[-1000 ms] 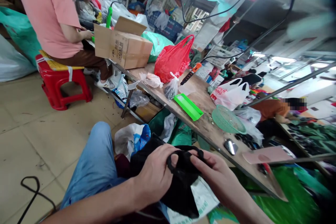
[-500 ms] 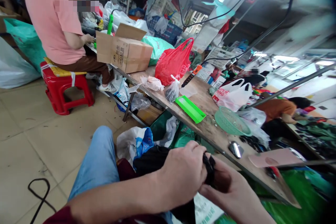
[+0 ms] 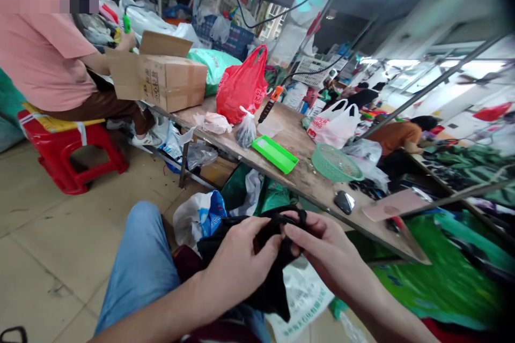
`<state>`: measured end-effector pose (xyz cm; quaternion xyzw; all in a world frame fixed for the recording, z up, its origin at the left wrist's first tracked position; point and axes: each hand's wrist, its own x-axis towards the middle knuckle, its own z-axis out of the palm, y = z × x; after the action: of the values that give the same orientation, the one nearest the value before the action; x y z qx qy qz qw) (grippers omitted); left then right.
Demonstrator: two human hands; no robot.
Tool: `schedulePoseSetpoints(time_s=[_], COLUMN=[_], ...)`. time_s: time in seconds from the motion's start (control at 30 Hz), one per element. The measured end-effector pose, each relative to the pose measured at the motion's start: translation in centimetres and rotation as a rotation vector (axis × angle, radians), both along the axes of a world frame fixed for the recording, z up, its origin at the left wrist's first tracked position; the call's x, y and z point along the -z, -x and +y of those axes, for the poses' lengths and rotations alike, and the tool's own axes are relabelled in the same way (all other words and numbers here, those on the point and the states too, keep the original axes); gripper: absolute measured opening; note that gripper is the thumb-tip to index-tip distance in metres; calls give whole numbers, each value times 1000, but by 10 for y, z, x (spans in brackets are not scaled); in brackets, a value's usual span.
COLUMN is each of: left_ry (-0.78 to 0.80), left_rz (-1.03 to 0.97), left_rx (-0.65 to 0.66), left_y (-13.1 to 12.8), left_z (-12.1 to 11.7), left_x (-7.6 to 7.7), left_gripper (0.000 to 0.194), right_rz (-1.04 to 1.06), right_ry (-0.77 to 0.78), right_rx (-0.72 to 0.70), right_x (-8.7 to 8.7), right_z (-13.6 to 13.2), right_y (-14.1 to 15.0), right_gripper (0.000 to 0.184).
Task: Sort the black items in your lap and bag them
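Note:
A piece of black cloth (image 3: pixel 273 289) hangs over my lap, its upper edge gathered into what looks like a cord or narrow band. My left hand (image 3: pixel 243 257) pinches that edge between thumb and fingers. Close to its fingertips, my right hand (image 3: pixel 325 241) grips the same edge, thumb pressed against the fingers. The exact kind of the black piece cannot be made out. Below it lies a white printed sack (image 3: pixel 301 300).
The wooden table (image 3: pixel 225 139) ahead bears a green tray (image 3: pixel 276 154), a mint basket (image 3: pixel 336 162), a red bag (image 3: pixel 242 88), a cardboard box (image 3: pixel 177 83), a phone (image 3: pixel 344 202) and an orange-handled tool (image 3: pixel 271 103). A person in pink (image 3: pixel 44 59) sits on a red stool (image 3: pixel 72 144).
My hands have drawn slightly apart, and the left has turned, uncovering more of the black cloth's edge between them. The view has swung right. The seated person's hand has risen with a green tool.

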<state>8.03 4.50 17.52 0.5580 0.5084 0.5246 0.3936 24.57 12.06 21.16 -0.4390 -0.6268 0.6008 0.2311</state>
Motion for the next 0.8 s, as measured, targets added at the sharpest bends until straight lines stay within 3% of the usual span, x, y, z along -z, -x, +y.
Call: schedulePoseSetpoints(time_s=[0.1, 0.4, 0.5, 0.67, 0.8], left_ry=[20, 89, 119, 233, 202], left_rz=[3, 17, -91, -237, -171], left_rx=[16, 50, 27, -91, -115], left_y=[-3, -10, -9, 7, 8], left_z=[-2, -1, 1, 10, 21], left_x=[3, 8, 15, 28, 29], left_gripper=[14, 14, 29, 38, 42], right_rz=[-30, -21, -53, -379, -662], right_ry=[-87, -130, -155, -299, -747], right_rx=[-21, 40, -15, -356, -832], right_x=[-5, -14, -17, -40, -65], right_z=[1, 8, 16, 36, 33], right_y=[4, 18, 14, -9, -8], right_gripper=[44, 49, 52, 49, 30])
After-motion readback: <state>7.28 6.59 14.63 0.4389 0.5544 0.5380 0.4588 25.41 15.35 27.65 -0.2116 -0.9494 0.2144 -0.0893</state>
